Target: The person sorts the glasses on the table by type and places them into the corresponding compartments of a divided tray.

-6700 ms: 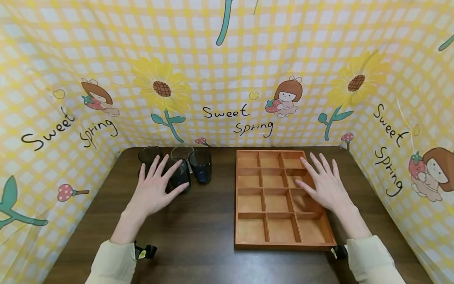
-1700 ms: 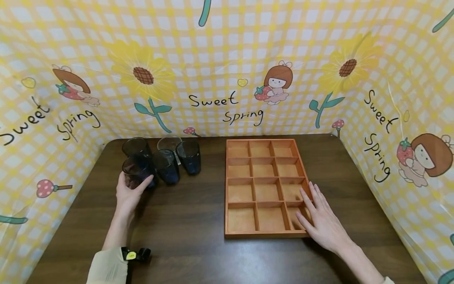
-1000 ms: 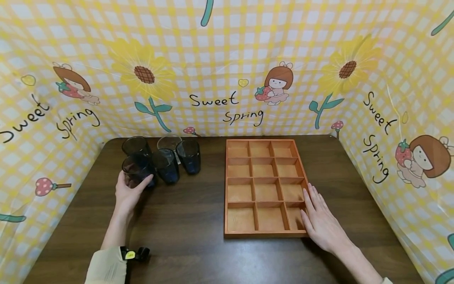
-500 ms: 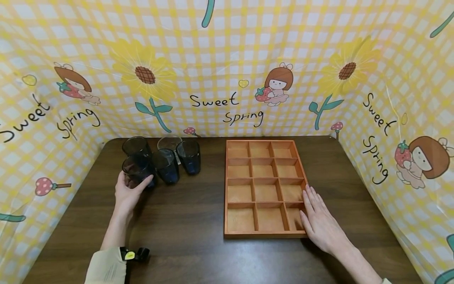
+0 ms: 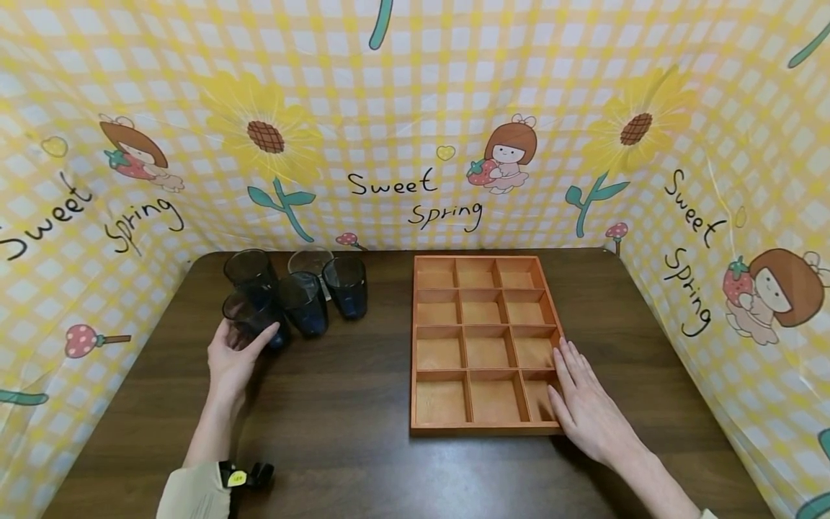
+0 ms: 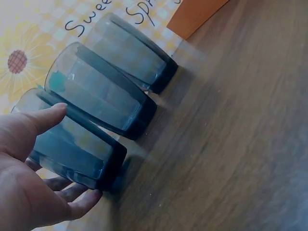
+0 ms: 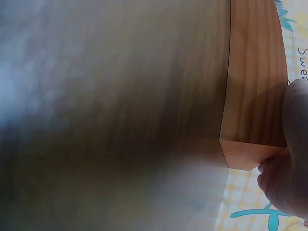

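Note:
At the left of the table, my left hand (image 5: 230, 364) holds a dark blue-tinted drinking glass (image 5: 245, 308), thumb on its near right side. The left wrist view shows the fingers of that hand (image 6: 29, 178) curled beneath the tilted-looking glass (image 6: 79, 144), a dark shadow under its base. My right hand (image 5: 593, 414) rests along the right side of a wooden compartment tray (image 5: 486, 431), its fingers extended and its thumb over the rim. From the right wrist, the hand (image 7: 294, 159) touches the tray's outer wall (image 7: 255, 96) near a corner.
Other tinted glasses stand close to the held one: one right beside it (image 5: 305, 310), one further right (image 5: 346, 292), one behind it (image 5: 249, 268). A clearer glass (image 5: 311, 258) is partly hidden at the back. Checked cloth (image 5: 389, 108) walls the table's far side and flanks.
My left hand went from hovering open over the glasses to gripping one, which has just shifted slightly toward me. My right hand came nearer along the tray's side and rests there.

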Demonstrator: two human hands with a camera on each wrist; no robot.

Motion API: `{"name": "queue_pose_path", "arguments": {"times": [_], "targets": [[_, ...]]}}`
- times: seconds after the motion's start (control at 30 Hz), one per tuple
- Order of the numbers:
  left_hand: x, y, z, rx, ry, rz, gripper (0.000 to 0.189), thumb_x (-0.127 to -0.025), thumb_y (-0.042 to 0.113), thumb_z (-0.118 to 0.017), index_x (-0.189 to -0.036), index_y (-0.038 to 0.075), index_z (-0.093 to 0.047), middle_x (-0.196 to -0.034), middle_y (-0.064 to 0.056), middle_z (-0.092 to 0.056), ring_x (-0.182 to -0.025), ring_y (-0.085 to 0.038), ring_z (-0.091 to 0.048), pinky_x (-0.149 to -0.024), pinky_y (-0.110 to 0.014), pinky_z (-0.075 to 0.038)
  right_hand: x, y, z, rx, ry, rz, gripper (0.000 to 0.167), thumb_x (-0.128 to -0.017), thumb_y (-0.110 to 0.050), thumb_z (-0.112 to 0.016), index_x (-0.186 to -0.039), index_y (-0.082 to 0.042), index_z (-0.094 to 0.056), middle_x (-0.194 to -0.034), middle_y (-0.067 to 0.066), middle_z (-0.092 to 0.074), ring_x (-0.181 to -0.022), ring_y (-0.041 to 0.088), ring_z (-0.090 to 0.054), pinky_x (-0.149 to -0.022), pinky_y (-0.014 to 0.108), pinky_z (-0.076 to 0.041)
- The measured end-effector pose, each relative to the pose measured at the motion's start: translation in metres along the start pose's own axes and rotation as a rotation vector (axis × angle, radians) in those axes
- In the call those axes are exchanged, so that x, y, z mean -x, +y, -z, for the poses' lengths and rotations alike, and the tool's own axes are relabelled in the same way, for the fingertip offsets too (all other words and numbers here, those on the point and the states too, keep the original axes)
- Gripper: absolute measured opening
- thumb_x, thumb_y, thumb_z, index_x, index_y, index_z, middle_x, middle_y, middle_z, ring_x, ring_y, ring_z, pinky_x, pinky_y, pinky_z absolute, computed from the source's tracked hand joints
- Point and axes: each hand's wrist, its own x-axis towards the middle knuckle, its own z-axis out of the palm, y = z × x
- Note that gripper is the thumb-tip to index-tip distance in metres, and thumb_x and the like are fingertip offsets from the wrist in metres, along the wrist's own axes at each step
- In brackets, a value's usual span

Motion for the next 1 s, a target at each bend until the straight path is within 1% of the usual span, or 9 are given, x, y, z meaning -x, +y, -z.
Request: {"name": "queue_pose_path", "arguments": {"times": [0.07, 0.17, 0.23, 0.3, 0.43, 0.6, 0.67, 0.83, 1.0], "targets": [[0.003, 0.001, 0.0, 0.046, 0.004, -0.003, 0.074, -0.093, 0.024, -0.091, -0.159, 0.027, -0.056, -0.123, 0.026, -0.067, -0.116, 0.004, -0.062, -0.089, -0.005, -0.05, 0.0, 0.001, 0.0, -0.001, -0.007, 0.009, 0.066, -0.109, -0.018, -0.063, -0.162, 0.014, -0.04, -0.173, 0.036, -0.035, -0.167, 0.044, -0.029, -0.136, 0.018, 0.006], [0.006, 0.003, 0.0, 0.127, 0.006, -0.011, 0.072, -0.093, 0.017, -0.091, -0.157, 0.023, -0.058, -0.118, 0.026, -0.072, -0.111, 0.005, -0.067, -0.088, -0.005, -0.053, 0.002, 0.001, 0.001, -0.022, -0.027, 0.026, 0.07, -0.109, -0.02, -0.065, -0.164, 0.012, -0.037, -0.174, 0.036, -0.031, -0.175, 0.029, -0.007, -0.135, 0.017, 0.008], [0.009, 0.005, 0.0, 0.176, 0.008, -0.011, 0.07, -0.092, 0.012, -0.09, -0.155, 0.02, -0.06, -0.113, 0.025, -0.075, -0.107, 0.006, -0.071, -0.087, -0.006, -0.055, 0.003, 0.003, 0.001, -0.038, -0.044, 0.04, 0.075, -0.109, -0.023, -0.066, -0.167, 0.011, -0.033, -0.176, 0.035, -0.028, -0.175, 0.019, 0.006, -0.134, 0.016, 0.01], [0.011, 0.007, 0.0, 0.198, 0.016, -0.009, 0.07, -0.092, 0.009, -0.09, -0.154, 0.019, -0.06, -0.108, 0.025, -0.077, -0.103, 0.007, -0.072, -0.086, -0.006, -0.056, 0.004, 0.004, 0.002, -0.044, -0.05, 0.055, 0.079, -0.109, -0.025, -0.067, -0.169, 0.009, -0.03, -0.177, 0.034, -0.026, -0.174, 0.016, 0.011, -0.134, 0.016, 0.011], [0.015, 0.01, 0.0, 0.204, 0.028, 0.0, 0.07, -0.092, 0.01, -0.09, -0.154, 0.02, -0.061, -0.104, 0.026, -0.077, -0.101, 0.008, -0.073, -0.085, -0.006, -0.056, 0.005, 0.007, 0.002, -0.012, -0.046, 0.095, 0.083, -0.109, -0.033, -0.067, -0.171, 0.006, -0.028, -0.178, 0.029, -0.03, -0.175, 0.021, 0.007, -0.136, 0.019, 0.01], [0.019, 0.012, 0.0, 0.174, 0.013, 0.017, 0.071, -0.093, 0.016, -0.09, -0.156, 0.022, -0.06, -0.105, 0.026, -0.076, -0.103, 0.01, -0.072, -0.085, -0.006, -0.056, 0.005, 0.008, 0.003, 0.037, -0.022, 0.134, 0.083, -0.108, -0.038, -0.067, -0.169, 0.006, -0.032, -0.175, 0.028, -0.038, -0.175, 0.023, 0.002, -0.14, 0.025, 0.006], [0.021, 0.013, 0.001, 0.165, 0.011, 0.018, 0.07, -0.093, 0.017, -0.09, -0.156, 0.022, -0.06, -0.106, 0.027, -0.076, -0.103, 0.01, -0.072, -0.086, -0.006, -0.055, 0.005, 0.009, 0.003, 0.047, -0.013, 0.144, 0.084, -0.108, -0.04, -0.066, -0.17, 0.004, -0.03, -0.175, 0.027, -0.038, -0.176, 0.023, 0.001, -0.14, 0.027, 0.005], [0.027, 0.019, 0.001, 0.15, 0.031, -0.007, 0.069, -0.092, 0.018, -0.091, -0.155, 0.022, -0.062, -0.104, 0.027, -0.076, -0.1, 0.011, -0.073, -0.084, -0.006, -0.055, 0.005, 0.01, 0.001, 0.07, 0.013, 0.165, 0.083, -0.112, -0.045, -0.059, -0.173, 0.002, -0.027, -0.174, 0.027, -0.039, -0.175, 0.027, -0.01, -0.141, 0.032, 0.004], [0.035, 0.027, 0.0, 0.152, 0.042, -0.055, 0.069, -0.09, 0.015, -0.092, -0.154, 0.02, -0.064, -0.109, 0.024, -0.077, -0.103, 0.008, -0.074, -0.086, -0.006, -0.056, 0.004, 0.011, 0.001, 0.07, 0.031, 0.181, 0.08, -0.113, -0.048, -0.055, -0.169, 0.005, -0.032, -0.17, 0.03, -0.044, -0.175, 0.022, -0.009, -0.141, 0.029, 0.005]]}}
